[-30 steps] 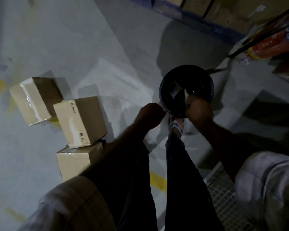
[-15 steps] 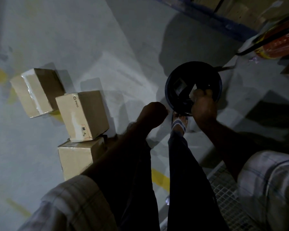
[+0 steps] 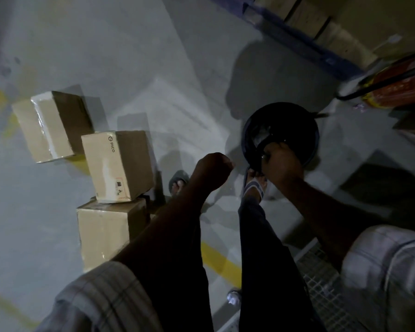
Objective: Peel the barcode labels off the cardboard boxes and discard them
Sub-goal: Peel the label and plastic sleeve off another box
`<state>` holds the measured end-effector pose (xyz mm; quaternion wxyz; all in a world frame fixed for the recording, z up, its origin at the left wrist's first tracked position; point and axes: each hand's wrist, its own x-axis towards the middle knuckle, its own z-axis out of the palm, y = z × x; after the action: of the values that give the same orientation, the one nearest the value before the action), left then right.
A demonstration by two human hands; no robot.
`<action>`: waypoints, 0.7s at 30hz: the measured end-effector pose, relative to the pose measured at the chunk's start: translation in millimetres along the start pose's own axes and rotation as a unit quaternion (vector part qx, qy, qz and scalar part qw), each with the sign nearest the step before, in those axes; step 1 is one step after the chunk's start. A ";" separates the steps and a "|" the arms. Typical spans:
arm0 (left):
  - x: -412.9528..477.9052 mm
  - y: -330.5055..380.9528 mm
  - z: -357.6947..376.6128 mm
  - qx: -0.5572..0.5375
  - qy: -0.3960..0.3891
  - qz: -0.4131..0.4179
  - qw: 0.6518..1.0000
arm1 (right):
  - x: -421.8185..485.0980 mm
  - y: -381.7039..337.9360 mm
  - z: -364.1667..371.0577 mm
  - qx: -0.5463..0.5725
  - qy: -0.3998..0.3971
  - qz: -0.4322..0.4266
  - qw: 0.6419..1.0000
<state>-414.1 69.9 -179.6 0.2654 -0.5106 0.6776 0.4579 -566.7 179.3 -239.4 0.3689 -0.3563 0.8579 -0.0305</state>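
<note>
Three cardboard boxes stand on the grey floor at the left: a far one (image 3: 50, 127), a middle one marked PICO (image 3: 118, 165) with a small dark label low on its lit face, and a near one (image 3: 103, 232) under it. A round black bin (image 3: 297, 121) stands on the floor ahead, with a pale label scrap (image 3: 261, 137) inside. My right hand (image 3: 278, 162) hovers over the bin's near rim, fingers curled downward; it is too dark to tell if it holds anything. Left of the bin, my left hand (image 3: 212, 168) is curled into a fist with nothing seen in it.
My legs and sandalled feet (image 3: 254, 185) stand just before the bin. A yellow floor line (image 3: 219, 262) runs under me, a metal grating (image 3: 321, 283) lies at the right. Stacked cartons on a blue rack (image 3: 316, 17) and an orange package (image 3: 398, 92) fill the far right.
My right hand pushed out over the bin, then drew back to its near rim. My left fist stayed beside it. The view shifted slightly.
</note>
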 end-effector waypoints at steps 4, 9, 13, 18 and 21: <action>-12.7 -32.4 -25.9 -0.051 0.051 -0.022 0.997 | -7.0 -58.2 9.1 -0.001 -0.003 -0.053 0.999; -18.4 -109.3 -64.9 -0.103 0.090 -0.023 0.990 | -18.0 -154.3 38.5 0.047 -0.050 -0.099 0.993; -22.4 -193.1 -99.2 -0.157 0.112 -0.071 0.979 | -26.5 -234.8 79.0 0.031 -0.115 -0.123 0.985; -23.8 -314.2 -131.3 -0.199 0.122 -0.177 0.956 | -21.7 -319.2 147.4 0.001 -0.176 -0.150 0.973; -24.3 -385.8 -138.7 -0.302 0.149 -0.234 0.912 | -8.0 -360.1 189.8 -0.026 -0.204 -0.171 0.964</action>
<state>-30.3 -65.7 -233.3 0.0946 -0.7726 0.3999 0.4839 -226.6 -43.6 -258.8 0.5161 -0.5058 0.6912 0.0027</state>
